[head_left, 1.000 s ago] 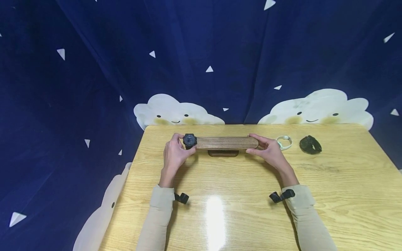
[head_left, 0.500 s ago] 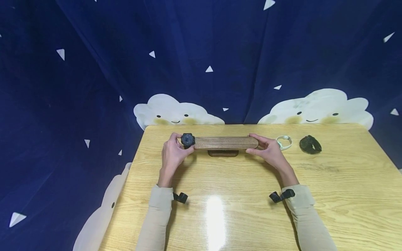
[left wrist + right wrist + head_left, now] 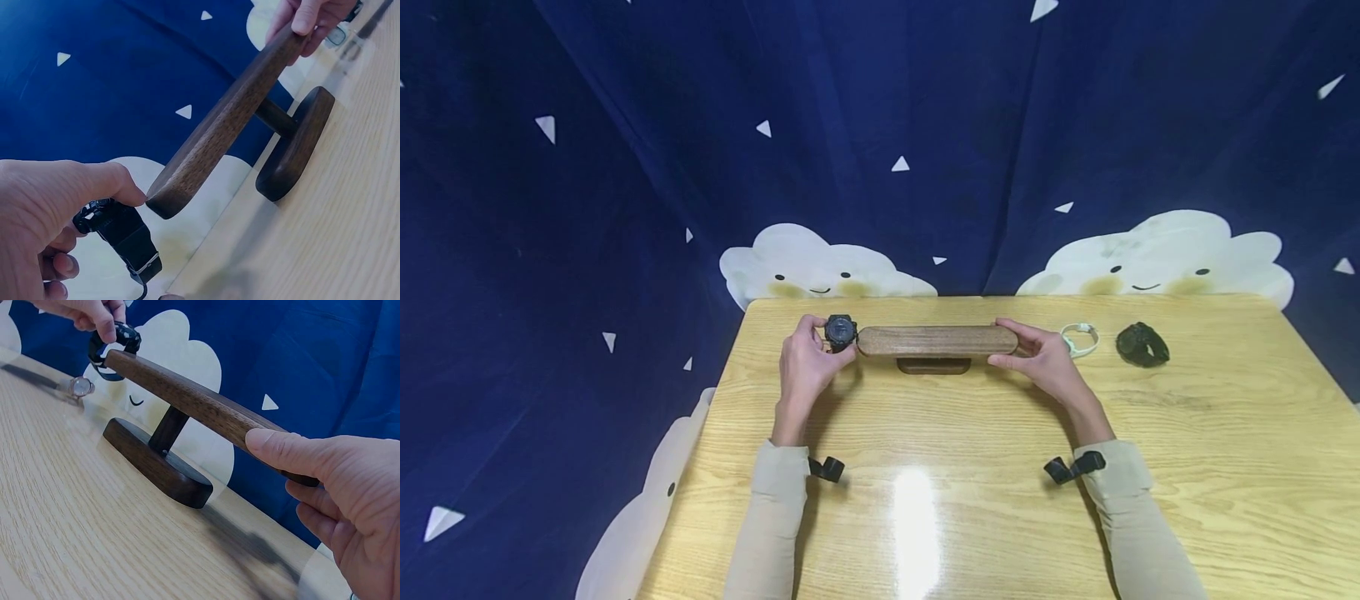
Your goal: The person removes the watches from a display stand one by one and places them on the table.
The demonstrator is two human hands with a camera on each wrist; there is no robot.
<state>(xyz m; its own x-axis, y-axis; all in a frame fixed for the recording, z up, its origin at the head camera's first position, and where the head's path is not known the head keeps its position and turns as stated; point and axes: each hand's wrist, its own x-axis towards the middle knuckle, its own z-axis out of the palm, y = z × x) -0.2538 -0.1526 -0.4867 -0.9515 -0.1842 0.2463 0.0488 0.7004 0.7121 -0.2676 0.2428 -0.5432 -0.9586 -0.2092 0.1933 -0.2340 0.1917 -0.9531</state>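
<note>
My left hand [image 3: 808,362] pinches a black watch [image 3: 840,331] just beyond the left end of a dark wooden T-shaped watch stand [image 3: 936,341]. In the left wrist view, the watch's strap [image 3: 128,240] hangs down, and the bar's end stands clear of it. My left thumb tip touches or nearly touches that end. The stand is upright on its oval base [image 3: 156,464], its bar level and bare. My right hand [image 3: 1037,358] grips the bar's right end, thumb on the near side, fingers mostly hidden behind.
A pale mint watch [image 3: 1080,340] and another black watch [image 3: 1142,344] lie on the wooden table [image 3: 1000,500], right of the stand. In the right wrist view, a round-faced metallic watch [image 3: 80,387] lies beyond the stand's left end. A blue curtain [image 3: 880,125] hangs behind the table.
The left hand has moved a little to the left with the black watch, from the bar's left end to just past it. The right hand and the stand stay put.
</note>
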